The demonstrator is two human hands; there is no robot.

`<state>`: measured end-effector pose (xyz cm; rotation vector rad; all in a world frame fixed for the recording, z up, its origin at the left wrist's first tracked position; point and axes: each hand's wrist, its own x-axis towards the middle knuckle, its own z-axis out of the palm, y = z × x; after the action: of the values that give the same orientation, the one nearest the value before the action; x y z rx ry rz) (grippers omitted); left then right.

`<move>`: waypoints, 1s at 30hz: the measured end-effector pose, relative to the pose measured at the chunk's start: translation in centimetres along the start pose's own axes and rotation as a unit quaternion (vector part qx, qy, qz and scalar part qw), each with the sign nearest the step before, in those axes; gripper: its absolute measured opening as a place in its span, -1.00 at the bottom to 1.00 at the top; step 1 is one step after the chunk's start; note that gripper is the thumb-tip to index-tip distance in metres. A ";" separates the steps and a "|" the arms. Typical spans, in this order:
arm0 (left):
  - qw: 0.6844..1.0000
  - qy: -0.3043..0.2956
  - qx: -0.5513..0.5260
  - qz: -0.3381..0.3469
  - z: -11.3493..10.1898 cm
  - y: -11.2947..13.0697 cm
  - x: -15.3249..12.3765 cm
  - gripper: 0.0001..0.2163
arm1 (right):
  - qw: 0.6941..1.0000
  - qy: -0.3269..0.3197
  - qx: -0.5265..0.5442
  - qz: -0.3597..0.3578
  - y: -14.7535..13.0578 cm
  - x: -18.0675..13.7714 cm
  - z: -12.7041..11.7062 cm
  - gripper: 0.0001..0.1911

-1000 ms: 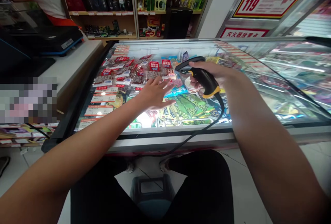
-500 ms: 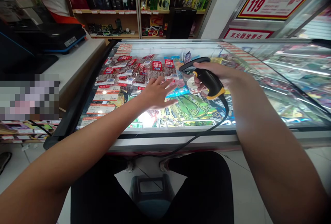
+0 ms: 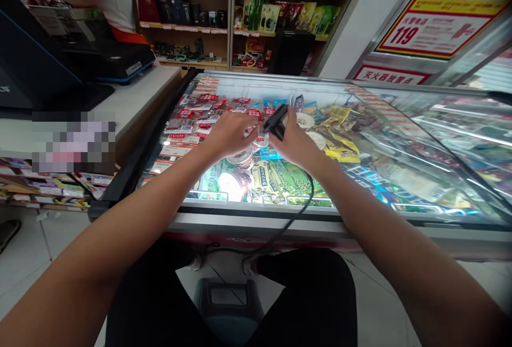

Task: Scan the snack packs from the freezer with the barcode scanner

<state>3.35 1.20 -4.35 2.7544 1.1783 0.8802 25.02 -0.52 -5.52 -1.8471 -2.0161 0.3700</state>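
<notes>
My right hand (image 3: 294,141) is wrapped round a black barcode scanner (image 3: 277,121), its head pointing towards my left hand. The cable runs down over the front edge of a glass-topped chest freezer (image 3: 256,221). Just left of the scanner, my left hand (image 3: 234,132) has its fingers curled together; whatever they may hold is hidden. Both hands are over the glass. Clear packs with red labels (image 3: 208,105) lie behind and left of my left hand. Below it shows a round tub (image 3: 242,159), and green patterned packs (image 3: 298,179) are nearer the front.
A counter (image 3: 156,91) with a scale (image 3: 116,61) and a dark screen stands at the left, with a person behind it. Shelves of boxes and pouches (image 3: 268,17) line the back. A red-and-white sign (image 3: 424,34) hangs at right. A stool (image 3: 228,304) is below me.
My left hand, spread flat before, has curled its fingers. My right hand has brought the scanner left and turned it, close to my left hand. The view has shifted slightly.
</notes>
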 end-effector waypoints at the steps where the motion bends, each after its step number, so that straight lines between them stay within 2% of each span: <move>1: 1.000 0.013 -0.015 -0.013 -0.1 -0.3 -0.1 -0.76 | 0.999 0.020 -0.024 -0.020 -0.1 0.0 0.5 0.14; 3: 0.995 0.052 -0.074 -0.038 -0.3 -0.9 -0.1 -0.75 | 0.993 0.082 -0.058 -0.057 -0.2 0.2 0.8 0.08; 5: 0.981 0.098 -0.156 -0.059 -0.6 -1.2 0.0 -0.60 | 0.985 0.133 -0.051 -0.094 -0.7 0.4 -0.1 0.01; 8: 0.952 0.158 -0.250 -0.080 -1.8 -1.1 0.4 -0.31 | 0.979 0.146 0.013 -0.143 -2.6 0.3 -3.3 -0.03; 11: 0.931 0.200 -0.290 -0.093 -3.3 -1.2 0.7 -0.14 | 0.977 0.167 0.046 -0.125 -5.4 -0.2 -6.0 -0.04; 13: 0.926 0.199 -0.301 -0.109 -3.9 -1.7 0.7 -0.09 | 0.978 0.172 0.078 -0.095 -6.9 -0.4 -6.5 -0.01; 15: 0.925 0.177 -0.308 -0.137 -4.0 -2.5 0.4 -0.08 | 0.978 0.153 0.120 -0.080 -7.6 -0.4 -6.0 0.03; 18: 0.921 0.142 -0.320 -0.172 -3.4 -3.8 0.0 -0.05 | 0.975 0.106 0.170 -0.098 -7.3 -0.4 -4.6 0.03; 22: 0.920 0.118 -0.337 -0.163 -2.3 -4.4 -0.2 0.02 | 0.975 0.072 0.175 -0.116 -6.4 -0.8 -3.8 -0.08; 25: 0.919 0.120 -0.349 -0.136 -2.1 -4.1 0.0 -0.06 | 0.976 0.066 0.179 -0.104 -5.9 -0.8 -3.9 -0.22; 26: 0.917 0.127 -0.355 -0.130 -2.2 -4.0 0.2 -0.18 | 0.972 0.067 0.199 -0.106 -5.8 -0.7 -4.0 -0.31; 28: 0.904 0.145 -0.379 -0.132 -2.9 -3.7 0.3 -0.61 | 0.949 0.059 0.285 -0.124 -5.3 -0.4 -4.6 -0.52; 29: 0.892 0.152 -0.400 -0.146 -3.5 -3.5 0.4 -0.73 | 0.928 0.038 0.345 -0.135 -4.9 -0.3 -5.1 -0.48; 30: 0.876 0.155 -0.424 -0.166 -4.1 -3.2 0.4 -0.61 | 0.901 0.004 0.409 -0.145 -4.6 -0.3 -5.7 -0.34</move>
<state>-0.67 2.94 -1.42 1.6996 0.9201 1.3916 23.49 -1.61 1.50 -1.0103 -1.6913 0.9390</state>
